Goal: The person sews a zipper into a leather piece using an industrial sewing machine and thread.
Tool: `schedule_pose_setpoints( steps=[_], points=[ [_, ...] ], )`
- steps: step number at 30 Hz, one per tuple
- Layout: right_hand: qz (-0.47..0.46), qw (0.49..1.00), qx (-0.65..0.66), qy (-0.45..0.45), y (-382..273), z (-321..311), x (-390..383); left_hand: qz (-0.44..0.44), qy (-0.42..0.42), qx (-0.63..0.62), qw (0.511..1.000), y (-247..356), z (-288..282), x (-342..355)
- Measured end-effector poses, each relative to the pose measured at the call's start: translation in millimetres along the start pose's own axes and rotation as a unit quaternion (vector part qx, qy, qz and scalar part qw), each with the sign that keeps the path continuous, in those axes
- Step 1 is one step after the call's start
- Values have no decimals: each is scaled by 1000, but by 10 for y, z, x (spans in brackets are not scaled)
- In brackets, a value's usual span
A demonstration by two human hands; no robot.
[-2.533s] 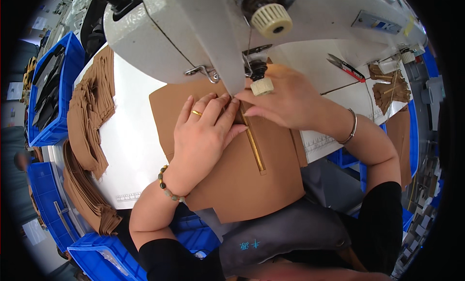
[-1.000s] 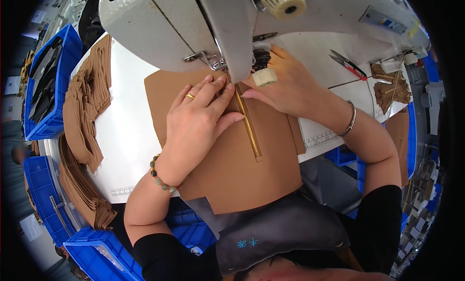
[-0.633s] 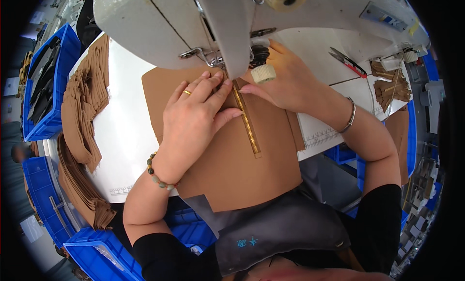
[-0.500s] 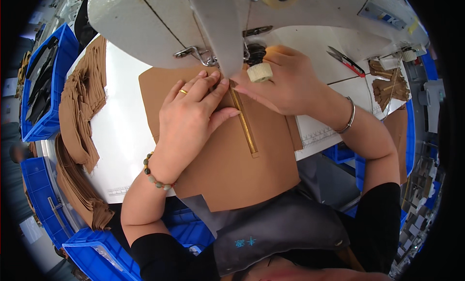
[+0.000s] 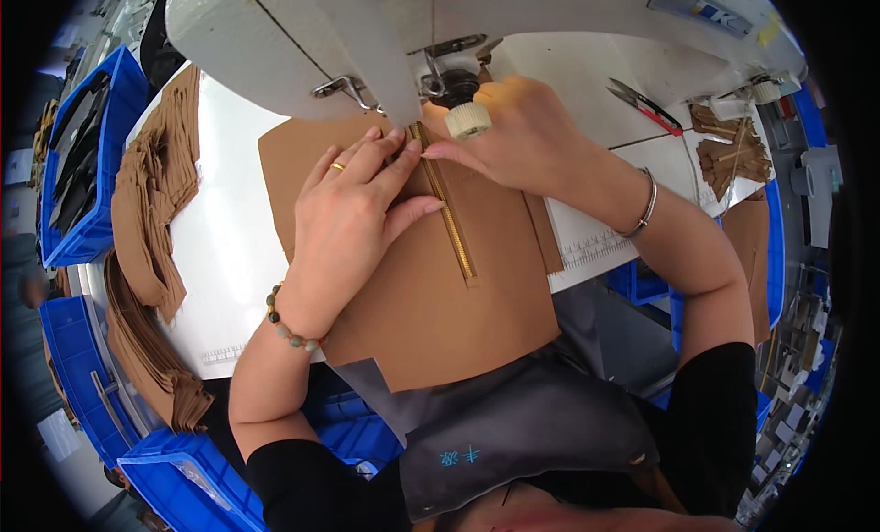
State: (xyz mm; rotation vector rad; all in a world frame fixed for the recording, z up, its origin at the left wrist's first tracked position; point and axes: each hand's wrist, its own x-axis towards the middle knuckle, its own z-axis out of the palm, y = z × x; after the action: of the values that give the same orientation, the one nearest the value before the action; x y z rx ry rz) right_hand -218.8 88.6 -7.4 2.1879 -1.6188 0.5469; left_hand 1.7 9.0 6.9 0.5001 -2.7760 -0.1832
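A brown flat panel (image 5: 495, 321) with a brass-toothed zipper (image 5: 451, 222) set in it lies under the head of a white sewing machine (image 5: 302, 28). My left hand (image 5: 353, 188) rests on the panel left of the zipper, fingers stretched toward the presser area, thumb reaching the zipper's edge. It is open and presses flat. Beyond the zipper my right hand (image 5: 518, 138) touches the panel with its thumb, close to the needle area. Its other fingers are mostly hidden behind the machine's cream knob (image 5: 468, 120), so their grip cannot be made out.
Red-and-black snips (image 5: 646, 109) lie on the white table (image 5: 225, 220) at right, near small brown pieces (image 5: 733, 152). Stacked brown pieces (image 5: 151, 202) line the left edge. Blue bins (image 5: 115, 101) stand around the table; one holds dark pieces.
The whole view has shifted slightly, so the machine, panel and hands all sit a little further left and up. Both hands keep about the same place on the panel.
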Motion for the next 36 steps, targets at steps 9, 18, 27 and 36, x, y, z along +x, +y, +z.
schedule_pose_setpoints(
  steps=[9,18,27,36],
  points=[
    [37,975,220,-7,-121,-458,-633,23,-92,95,991,1106,-39,-873],
    [-33,959,278,35,-433,-615,-1021,-354,-7,-443,824,693,-379,-799],
    [-112,961,253,-9,-689,-388,-795,-271,104,-406,866,711,-224,-867],
    [-128,975,177,46,-816,-356,-920,-207,18,-371,905,783,-267,-872]
  ],
)
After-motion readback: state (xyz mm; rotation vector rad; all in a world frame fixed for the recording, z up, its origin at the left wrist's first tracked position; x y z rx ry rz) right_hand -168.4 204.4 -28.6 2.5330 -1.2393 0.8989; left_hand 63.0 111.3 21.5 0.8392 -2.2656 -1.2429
